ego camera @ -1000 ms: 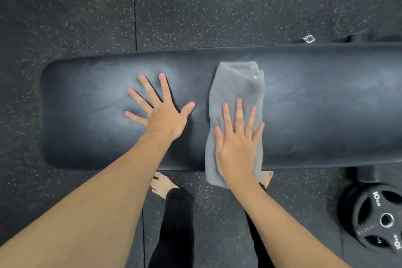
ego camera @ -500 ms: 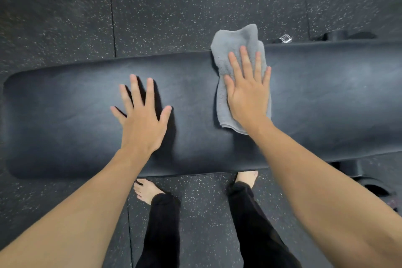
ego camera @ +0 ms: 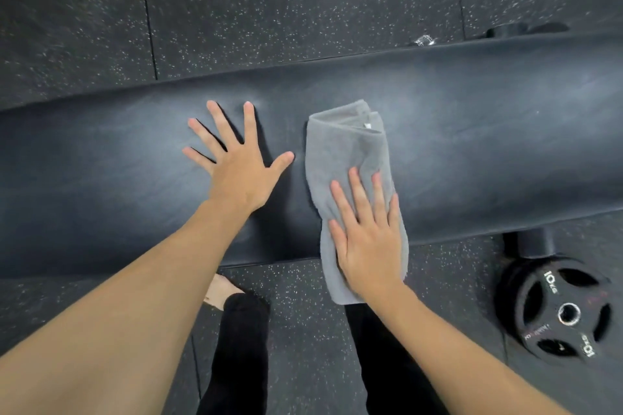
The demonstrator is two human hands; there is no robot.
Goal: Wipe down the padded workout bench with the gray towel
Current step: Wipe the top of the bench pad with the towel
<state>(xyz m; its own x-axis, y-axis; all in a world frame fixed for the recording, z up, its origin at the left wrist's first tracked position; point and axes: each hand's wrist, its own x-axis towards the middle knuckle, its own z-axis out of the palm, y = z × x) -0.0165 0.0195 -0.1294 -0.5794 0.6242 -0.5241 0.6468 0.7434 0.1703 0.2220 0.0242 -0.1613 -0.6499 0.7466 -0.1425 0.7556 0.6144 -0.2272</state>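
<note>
Bench: long dark pad, lying crosswise under both palms.
Towel: gray, folded; far end beyond the fingertips, near end draped over the bench's near edge.
Right hand: fingers flat, released, pressing the towel down rather than clutching it, likely for broad wiping contact.
Left hand: fingers splayed, empty, on bare pad just beside the towel; probably a brace.
Weight plate: on the floor, well apart.

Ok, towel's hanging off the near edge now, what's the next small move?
Probably push the right hand forward, sliding the towel toward the bench's far edge. The towel overhangs the near edge, and the left hand braces flat beside it.
</note>
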